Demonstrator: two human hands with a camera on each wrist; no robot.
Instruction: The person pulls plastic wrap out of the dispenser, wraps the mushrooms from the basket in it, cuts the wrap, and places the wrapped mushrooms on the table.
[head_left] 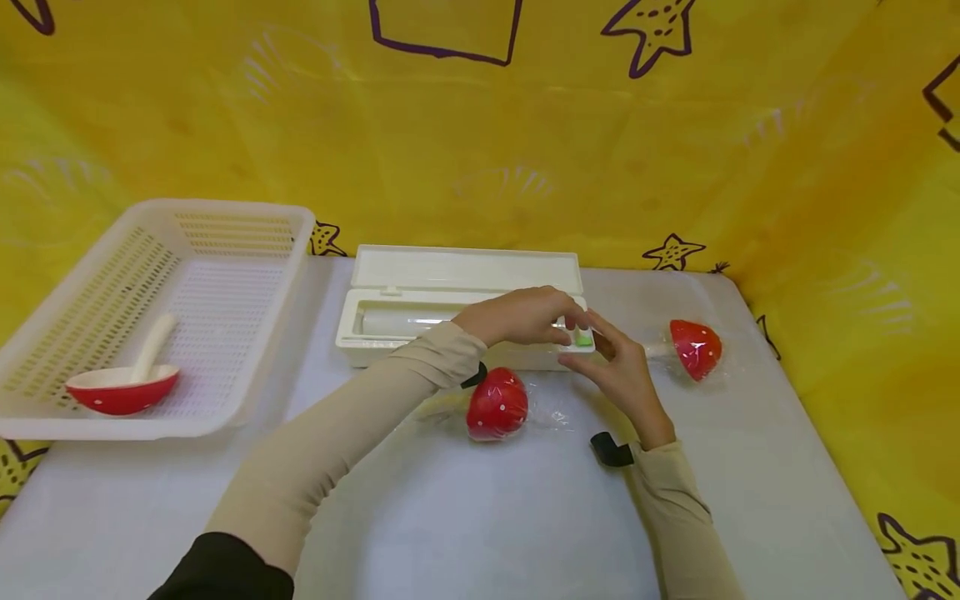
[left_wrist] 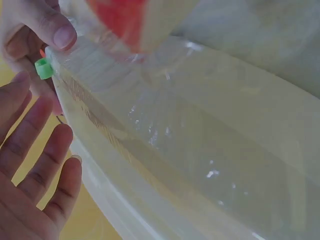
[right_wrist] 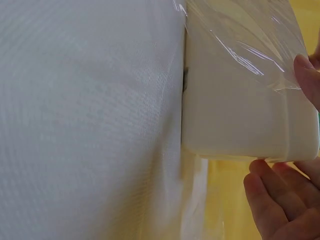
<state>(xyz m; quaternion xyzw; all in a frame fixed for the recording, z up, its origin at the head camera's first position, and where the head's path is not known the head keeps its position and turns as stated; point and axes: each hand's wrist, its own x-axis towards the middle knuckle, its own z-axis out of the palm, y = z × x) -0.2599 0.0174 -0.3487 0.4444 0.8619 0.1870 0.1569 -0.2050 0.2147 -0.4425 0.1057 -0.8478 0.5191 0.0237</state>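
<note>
A white cling film dispenser [head_left: 465, 354] lies on the table, lid raised, with a clear roll [head_left: 397, 322] inside and a small green slide cutter [head_left: 583, 338] at its right end. My left hand [head_left: 517, 317] reaches over it, fingers loosely bent near the cutter; the left wrist view shows the fingers spread and holding nothing. My right hand [head_left: 626, 375] grips the dispenser's right end, its thumb on the film [right_wrist: 250, 55] at the front and its fingers around the side. A red mushroom-like cap [head_left: 498, 405], wrapped in clear film, lies in front of the dispenser.
A white plastic basket [head_left: 258, 333] at left holds a red bowl-like piece with a white spoon-shaped handle [head_left: 153, 346]. Another film-wrapped red cap [head_left: 696, 348] with a pale stem lies right of my right hand. Behind the table hangs a yellow patterned cloth [head_left: 480, 150].
</note>
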